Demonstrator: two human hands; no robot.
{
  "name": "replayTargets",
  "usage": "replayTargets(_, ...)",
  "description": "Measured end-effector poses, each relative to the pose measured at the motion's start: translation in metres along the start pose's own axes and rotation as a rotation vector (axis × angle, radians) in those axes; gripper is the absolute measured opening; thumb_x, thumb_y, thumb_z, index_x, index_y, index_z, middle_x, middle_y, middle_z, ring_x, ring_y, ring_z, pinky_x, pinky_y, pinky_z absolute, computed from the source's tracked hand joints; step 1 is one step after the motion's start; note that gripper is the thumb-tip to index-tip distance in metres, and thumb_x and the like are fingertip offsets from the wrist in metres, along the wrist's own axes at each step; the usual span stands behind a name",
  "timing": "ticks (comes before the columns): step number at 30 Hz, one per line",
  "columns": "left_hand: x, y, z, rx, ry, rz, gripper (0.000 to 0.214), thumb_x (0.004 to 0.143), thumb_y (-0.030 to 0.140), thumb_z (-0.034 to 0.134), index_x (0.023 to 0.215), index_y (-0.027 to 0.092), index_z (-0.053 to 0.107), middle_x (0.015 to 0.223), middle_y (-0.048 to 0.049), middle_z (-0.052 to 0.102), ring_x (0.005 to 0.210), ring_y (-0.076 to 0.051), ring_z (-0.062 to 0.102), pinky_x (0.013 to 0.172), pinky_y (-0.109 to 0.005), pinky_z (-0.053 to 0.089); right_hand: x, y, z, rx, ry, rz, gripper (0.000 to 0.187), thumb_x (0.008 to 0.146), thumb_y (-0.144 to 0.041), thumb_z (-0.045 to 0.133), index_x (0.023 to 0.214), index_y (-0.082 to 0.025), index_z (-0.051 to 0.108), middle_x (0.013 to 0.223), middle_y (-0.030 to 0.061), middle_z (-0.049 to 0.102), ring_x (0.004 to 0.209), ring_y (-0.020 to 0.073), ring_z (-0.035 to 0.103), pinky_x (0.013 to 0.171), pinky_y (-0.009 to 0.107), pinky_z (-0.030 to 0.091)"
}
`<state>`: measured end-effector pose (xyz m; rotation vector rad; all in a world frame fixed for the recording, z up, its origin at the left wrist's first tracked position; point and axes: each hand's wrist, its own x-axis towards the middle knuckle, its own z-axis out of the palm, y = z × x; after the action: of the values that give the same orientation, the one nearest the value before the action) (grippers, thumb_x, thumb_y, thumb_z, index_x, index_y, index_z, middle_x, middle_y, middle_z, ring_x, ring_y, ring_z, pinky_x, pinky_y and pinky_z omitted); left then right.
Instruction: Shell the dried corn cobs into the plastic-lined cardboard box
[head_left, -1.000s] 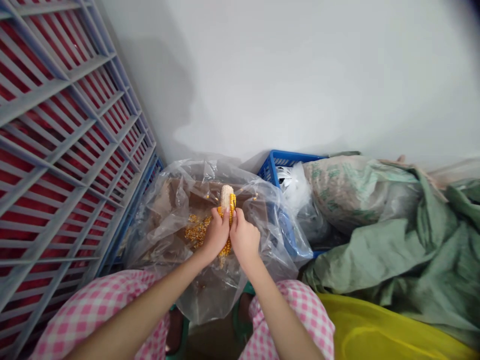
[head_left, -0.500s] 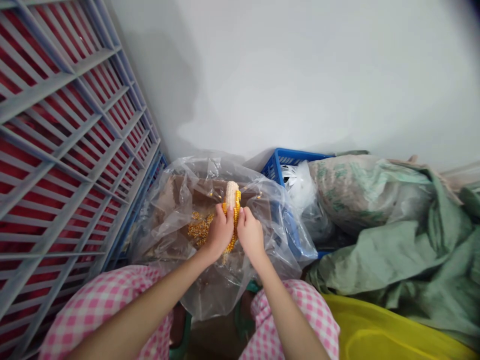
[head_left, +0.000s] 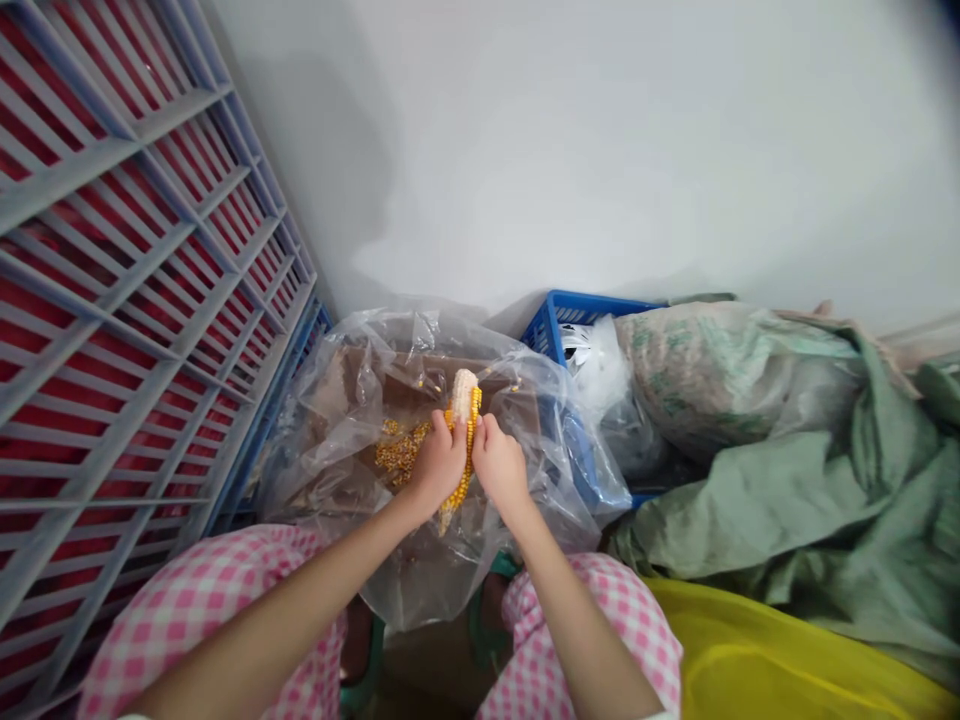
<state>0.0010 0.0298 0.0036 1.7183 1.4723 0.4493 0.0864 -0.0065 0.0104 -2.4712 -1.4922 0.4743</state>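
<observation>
A plain white wall (head_left: 600, 150) fills our view from 10 to 2 o'clock. At 9 o'clock stands a grey slatted plastic rack with red behind its bars (head_left: 112, 300). A heap of green woven sacks (head_left: 810, 500) lies at 3 to 4 o'clock, and just below it, at 5 o'clock, shows the rim of a yellow plastic tub (head_left: 750, 660). Our knees in pink-and-white checked trousers (head_left: 225, 590) frame the bottom edge at 6 to 7 o'clock.

Near the middle, a crumpled clear plastic bag (head_left: 352, 400) lies open over something brown. A blue plastic crate (head_left: 570, 315) sits just beside it at 1 o'clock, touching the sacks.

Above the bag's opening, our left hand (head_left: 439, 465) and right hand (head_left: 499, 465) meet side by side, both closed around 1 half-stripped yellow corn cob (head_left: 463, 400). The cob stands nearly upright, its bare pale tip at 12 o'clock from the hands, with yellow rows left lower down between the 2 palms. Both thumbs press against those rows.

A small pile of loose yellow kernels (head_left: 401, 450) rests inside the bag at 9 o'clock from the left hand.
</observation>
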Motion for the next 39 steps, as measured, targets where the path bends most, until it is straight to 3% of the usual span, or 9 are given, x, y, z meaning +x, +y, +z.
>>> replayTargets(5, 0.007, 0.0, -0.003, -0.086, -0.022, -0.012, 0.022, 0.084, 0.04, 0.024, 0.079, 0.021, 0.033, 0.078, -0.0074, 0.056, 0.076, -0.02, 0.056, 0.065, -0.029, 0.039, 0.005, 0.008, 0.0, -0.037, -0.002, -0.061, 0.032, 0.091, -0.03, 0.019, 0.089, -0.019, 0.049, 0.068, 0.0034, 0.061, 0.054, 0.0129, 0.052, 0.052, 0.024, 0.021)
replayTargets(11, 0.014, -0.003, -0.008, -0.07, -0.106, -0.134, 0.025, 0.083, 0.042, 0.024, 0.076, 0.02, 0.033, 0.081, -0.0107, 0.056, 0.079, -0.022, 0.055, 0.067, -0.03, 0.038, 0.009, 0.012, 0.008, -0.141, -0.088, -0.076, 0.032, 0.091, -0.032, 0.02, 0.094, -0.019, 0.049, 0.073, 0.0066, 0.063, 0.06, 0.0158, 0.056, 0.054, 0.024, 0.027)
replayTargets(17, 0.021, -0.007, -0.015, -0.101, -0.22, -0.202, 0.042, 0.08, 0.053, 0.023, 0.082, 0.016, 0.044, 0.091, -0.0135, 0.059, 0.088, -0.024, 0.055, 0.072, -0.031, 0.038, 0.013, 0.021, 0.008, -0.164, -0.126, -0.154, 0.036, 0.091, -0.034, 0.017, 0.097, -0.02, 0.049, 0.076, 0.0071, 0.064, 0.063, 0.0168, 0.058, 0.056, 0.024, 0.029)
replayTargets(25, 0.031, -0.009, -0.031, 0.024, -0.377, -0.172, 0.059, 0.072, 0.063, 0.026, 0.089, 0.013, 0.052, 0.096, -0.0135, 0.061, 0.087, -0.026, 0.056, 0.07, -0.031, 0.039, 0.013, 0.044, 0.001, -0.217, -0.11, -0.269, 0.036, 0.091, -0.034, 0.018, 0.095, -0.021, 0.051, 0.072, 0.0047, 0.064, 0.059, 0.0148, 0.056, 0.053, 0.024, 0.024)
replayTargets(28, 0.034, -0.005, -0.039, 0.115, -0.409, -0.1, 0.061, 0.071, 0.064, 0.028, 0.089, 0.013, 0.055, 0.098, -0.0127, 0.061, 0.087, -0.025, 0.056, 0.072, -0.03, 0.039, 0.012, 0.053, -0.002, -0.225, -0.12, -0.318, 0.035, 0.09, -0.033, 0.019, 0.095, -0.021, 0.052, 0.071, 0.0038, 0.064, 0.058, 0.0144, 0.056, 0.052, 0.024, 0.022)
replayTargets(32, 0.04, 0.002, -0.057, 0.206, -0.545, 0.009, 0.057, 0.072, 0.06, 0.031, 0.09, 0.012, 0.057, 0.096, -0.0108, 0.061, 0.085, -0.024, 0.054, 0.074, -0.029, 0.039, 0.011, 0.068, -0.012, -0.207, -0.137, -0.398, 0.033, 0.09, -0.034, 0.023, 0.094, -0.023, 0.054, 0.074, 0.0026, 0.065, 0.06, 0.0131, 0.056, 0.053, 0.023, 0.022)
replayTargets(35, 0.043, 0.008, -0.072, 0.153, -0.663, 0.057, 0.047, 0.069, 0.055, 0.043, 0.087, 0.015, 0.06, 0.09, -0.0055, 0.063, 0.084, -0.021, 0.053, 0.077, -0.027, 0.039, 0.007, 0.076, -0.02, -0.173, -0.146, -0.454, 0.034, 0.089, -0.039, 0.025, 0.092, -0.024, 0.056, 0.069, 0.0013, 0.064, 0.059, 0.0128, 0.055, 0.054, 0.022, 0.023)
replayTargets(39, 0.043, 0.016, -0.078, -0.031, -0.635, 0.025, 0.03, 0.065, 0.043, 0.056, 0.076, 0.016, 0.065, 0.08, -0.0037, 0.065, 0.08, -0.02, 0.054, 0.075, -0.025, 0.04, 0.0, 0.071, -0.024, 0.03, -0.127, -0.409, 0.034, 0.089, -0.039, 0.025, 0.085, -0.023, 0.055, 0.063, -0.0008, 0.058, 0.058, 0.012, 0.053, 0.055, 0.021, 0.025)
